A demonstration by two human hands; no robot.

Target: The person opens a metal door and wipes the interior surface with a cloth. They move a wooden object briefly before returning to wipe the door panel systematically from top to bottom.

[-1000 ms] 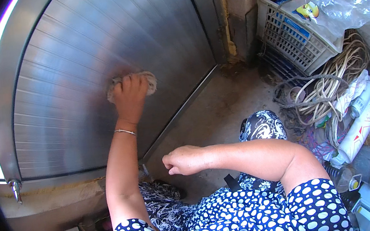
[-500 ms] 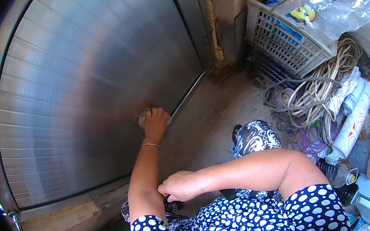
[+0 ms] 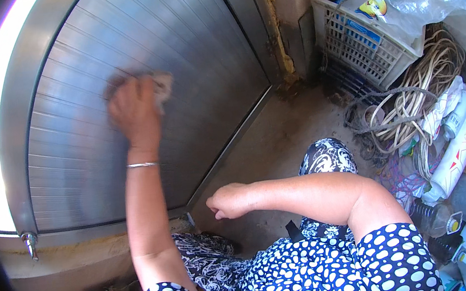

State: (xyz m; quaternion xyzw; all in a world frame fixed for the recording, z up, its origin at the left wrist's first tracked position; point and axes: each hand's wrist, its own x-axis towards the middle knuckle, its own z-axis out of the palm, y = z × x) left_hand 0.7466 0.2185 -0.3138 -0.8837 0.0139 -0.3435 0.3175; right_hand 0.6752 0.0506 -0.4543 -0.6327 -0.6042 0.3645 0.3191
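Observation:
My left hand, with a thin bracelet at its wrist, presses a crumpled light cloth against a ribbed metal door panel. The hand is slightly blurred by motion, and part of the cloth is hidden beneath the palm and fingers. My right hand hovers in front of my body above the bent knee, its fingers curled in a loose fist. Nothing shows in it, and it touches neither the door nor the cloth.
On the right stands a pale plastic crate under a clear plastic bag. Coiled cable, a white spray can and a plastic jug lie near it. A metal door frame edges the panel at left.
My left hand has slid the cloth up and to the left across the panel. My right hand stays about where it was, and the door appears shifted right in view.

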